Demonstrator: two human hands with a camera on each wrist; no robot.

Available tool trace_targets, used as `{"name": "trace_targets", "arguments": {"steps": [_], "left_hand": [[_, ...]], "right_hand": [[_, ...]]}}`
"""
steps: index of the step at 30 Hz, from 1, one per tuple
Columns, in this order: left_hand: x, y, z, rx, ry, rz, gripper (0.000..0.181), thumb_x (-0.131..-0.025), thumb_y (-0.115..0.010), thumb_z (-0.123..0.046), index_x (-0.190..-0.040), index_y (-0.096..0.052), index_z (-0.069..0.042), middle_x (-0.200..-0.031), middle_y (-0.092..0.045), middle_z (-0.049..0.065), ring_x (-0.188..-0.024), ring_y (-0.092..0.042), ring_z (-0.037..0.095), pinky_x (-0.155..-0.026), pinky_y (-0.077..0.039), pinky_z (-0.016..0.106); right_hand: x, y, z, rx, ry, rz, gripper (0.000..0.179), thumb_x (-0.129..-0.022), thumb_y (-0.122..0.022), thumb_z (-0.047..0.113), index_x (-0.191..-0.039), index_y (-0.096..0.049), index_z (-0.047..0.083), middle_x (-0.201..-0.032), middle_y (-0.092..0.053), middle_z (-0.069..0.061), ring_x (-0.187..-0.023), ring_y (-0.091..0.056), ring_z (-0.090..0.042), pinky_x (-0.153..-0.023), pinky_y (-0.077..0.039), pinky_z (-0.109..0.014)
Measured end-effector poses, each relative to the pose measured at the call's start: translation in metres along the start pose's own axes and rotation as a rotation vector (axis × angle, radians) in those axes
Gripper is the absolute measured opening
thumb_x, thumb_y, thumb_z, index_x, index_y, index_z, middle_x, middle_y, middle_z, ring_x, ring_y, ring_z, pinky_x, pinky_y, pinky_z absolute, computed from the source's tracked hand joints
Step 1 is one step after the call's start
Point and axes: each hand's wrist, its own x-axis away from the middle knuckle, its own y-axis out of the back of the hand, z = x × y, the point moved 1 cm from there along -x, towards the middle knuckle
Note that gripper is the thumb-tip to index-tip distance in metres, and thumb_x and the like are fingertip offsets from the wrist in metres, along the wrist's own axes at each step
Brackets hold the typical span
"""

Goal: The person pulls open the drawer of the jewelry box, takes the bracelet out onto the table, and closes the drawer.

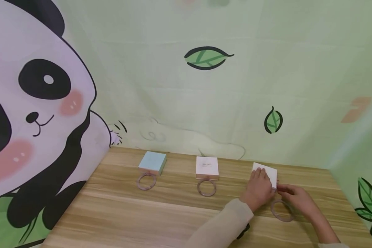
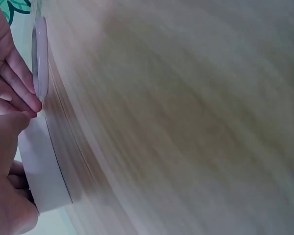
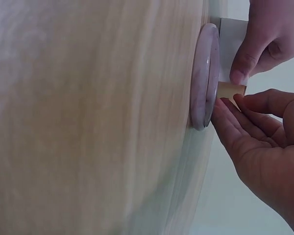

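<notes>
My left hand [image 1: 258, 187] grips a flat white box [image 1: 271, 173] at the right of the table, fingers spread over its top and thumb on its near side. At the box's right side, my right hand [image 1: 297, 199] pinches the end of a tan inner drawer [image 3: 230, 91] that shows past the white sleeve in the right wrist view. How far the drawer sits out is partly hidden by the fingers. A pale purple bangle [image 1: 282, 210] lies just in front of the box, close under the right hand.
A light blue box [image 1: 153, 161] stands at the left with a bangle [image 1: 138, 182] before it. In the middle is another white box [image 1: 207, 166], also with a bangle [image 1: 198, 188] in front. Behind the wooden table [image 1: 161, 217] hangs a printed panda cloth [image 1: 161, 103].
</notes>
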Motion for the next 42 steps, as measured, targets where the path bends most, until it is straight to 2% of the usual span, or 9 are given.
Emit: {"name": "trace_targets", "arguments": {"steps": [5,12,18,21,26,31,34,38,42], "left_hand": [[0.000,0.002,-0.006,0.014,0.060,0.015,0.069,-0.096,-0.049,-0.069,-0.142,-0.057,-0.018,-0.153,-0.046,-0.004,-0.145,-0.038,0.013,-0.119,-0.030,0.029],[-0.002,0.002,-0.011,0.051,0.121,-0.030,0.056,-0.102,-0.043,-0.061,-0.136,-0.059,-0.021,-0.148,-0.049,-0.004,-0.143,-0.042,0.014,-0.118,-0.032,0.031],[-0.002,0.000,-0.006,0.057,0.112,-0.019,0.051,-0.096,-0.055,-0.059,-0.134,-0.058,-0.026,-0.148,-0.047,-0.008,-0.143,-0.040,0.013,-0.118,-0.030,0.030],[-0.001,0.001,-0.003,0.068,0.083,-0.016,0.051,-0.094,-0.058,-0.059,-0.135,-0.058,-0.028,-0.147,-0.047,-0.010,-0.144,-0.039,0.011,-0.118,-0.029,0.029],[0.002,0.000,0.003,0.093,0.017,-0.010,0.042,-0.100,-0.054,-0.052,-0.135,-0.059,-0.029,-0.151,-0.047,-0.013,-0.144,-0.038,0.009,-0.118,-0.031,0.029],[0.007,0.000,0.008,0.095,-0.051,-0.013,0.037,-0.101,-0.058,-0.046,-0.134,-0.060,-0.028,-0.153,-0.045,-0.012,-0.145,-0.038,0.008,-0.118,-0.031,0.028],[0.009,0.003,0.009,0.066,-0.070,0.005,0.039,-0.105,-0.053,-0.042,-0.140,-0.056,-0.026,-0.156,-0.043,-0.010,-0.146,-0.036,0.009,-0.118,-0.031,0.026],[0.011,0.004,0.010,0.043,-0.070,0.039,0.045,-0.109,-0.043,-0.039,-0.150,-0.048,-0.021,-0.159,-0.039,-0.007,-0.148,-0.033,0.010,-0.119,-0.030,0.026],[0.016,0.004,0.010,0.027,-0.071,0.060,0.048,-0.111,-0.035,-0.038,-0.154,-0.043,-0.019,-0.161,-0.037,-0.005,-0.149,-0.032,0.012,-0.119,-0.029,0.027]], "right_hand": [[-0.001,0.000,0.000,0.091,0.017,-0.035,0.035,-0.103,-0.058,0.010,-0.128,-0.062,-0.014,-0.127,-0.065,-0.029,-0.118,-0.062,-0.042,-0.085,-0.053,-0.022],[0.004,0.007,-0.003,0.222,0.013,-0.078,0.032,-0.098,-0.056,0.001,-0.126,-0.061,-0.014,-0.122,-0.066,-0.032,-0.113,-0.062,-0.050,-0.092,-0.052,-0.059],[0.007,0.012,-0.007,0.273,-0.005,-0.081,0.034,-0.099,-0.057,0.004,-0.128,-0.060,-0.013,-0.123,-0.064,-0.035,-0.110,-0.063,-0.050,-0.080,-0.057,-0.051],[0.009,0.014,-0.008,0.305,-0.007,-0.094,0.035,-0.098,-0.059,0.005,-0.128,-0.060,-0.013,-0.120,-0.064,-0.035,-0.085,-0.067,-0.038,-0.064,-0.052,-0.038],[0.014,0.014,-0.010,0.388,0.066,-0.133,0.036,-0.093,-0.063,0.000,-0.125,-0.059,-0.015,-0.100,-0.068,-0.029,-0.056,-0.043,-0.015,-0.054,-0.041,-0.032],[0.025,0.015,-0.012,0.441,0.063,-0.143,0.041,-0.093,-0.062,0.002,-0.129,-0.056,-0.015,-0.085,-0.066,-0.022,-0.052,-0.042,-0.012,-0.051,-0.040,-0.031],[0.030,0.016,-0.011,0.427,0.042,-0.152,0.042,-0.094,-0.060,0.003,-0.133,-0.054,-0.013,-0.094,-0.066,-0.026,-0.047,-0.038,-0.012,-0.048,-0.037,-0.030],[0.035,0.017,-0.010,0.396,0.030,-0.147,0.043,-0.096,-0.058,0.004,-0.136,-0.052,-0.011,-0.076,-0.061,-0.015,-0.041,-0.037,-0.008,-0.042,-0.039,-0.027],[0.037,0.015,-0.011,0.405,0.050,-0.153,0.040,-0.096,-0.059,0.004,-0.133,-0.054,-0.011,-0.092,-0.066,-0.029,-0.052,-0.054,-0.019,-0.050,-0.050,-0.035]]}}
